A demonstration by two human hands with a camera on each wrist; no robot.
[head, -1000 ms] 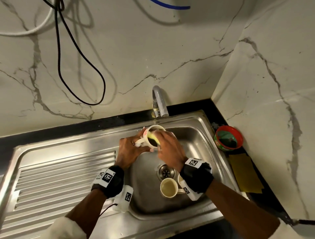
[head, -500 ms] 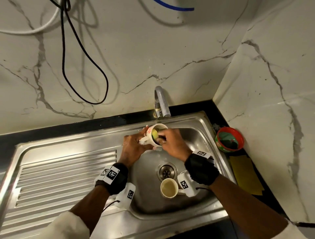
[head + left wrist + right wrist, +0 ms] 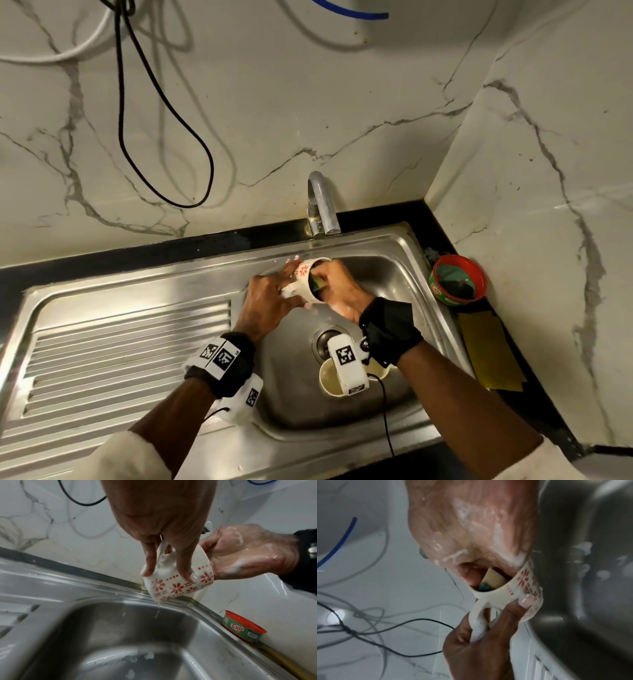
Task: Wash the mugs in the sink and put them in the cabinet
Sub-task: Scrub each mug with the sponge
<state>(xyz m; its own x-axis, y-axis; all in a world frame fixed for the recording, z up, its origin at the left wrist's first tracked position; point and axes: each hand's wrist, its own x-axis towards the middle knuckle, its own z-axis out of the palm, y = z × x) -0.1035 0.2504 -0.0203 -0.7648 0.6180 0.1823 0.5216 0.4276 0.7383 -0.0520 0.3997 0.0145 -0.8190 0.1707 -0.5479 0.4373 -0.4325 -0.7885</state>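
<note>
Left hand — fingers curled through and around the handle of the flowered mug, gripping it tilted on its side above the back of the basin, mouth turned toward the other hand.

Right hand — fingers pushed into the mug's mouth, pinching a yellow sponge with a dark scouring face; palm and knuckles coated in lather.

Sink — steel, with a ribbed draining board to the left and suds spattered on the basin floor.

Tap — behind the mug; no water seen running.

Yellow cloth — flat on the dark counter at the right of the sink.

Soap tub — red and green, open, just beyond the cloth in the corner.

Second mug — plain, upright on the basin floor near the drain, partly hidden by the right wrist camera, seemingly unwashed.

Flowered mug, condition — soapy outside, a drip falling from its lower edge.

Step in hand, by judgement: scrubbing the inside. Done well, the sponge should turn against the wall and reach the bottom while the left hand counter-rotates the mug. The handle is slick with foam, so a firm grip low over the basin limits any drop. Rinsing and the cabinet remain.
</note>
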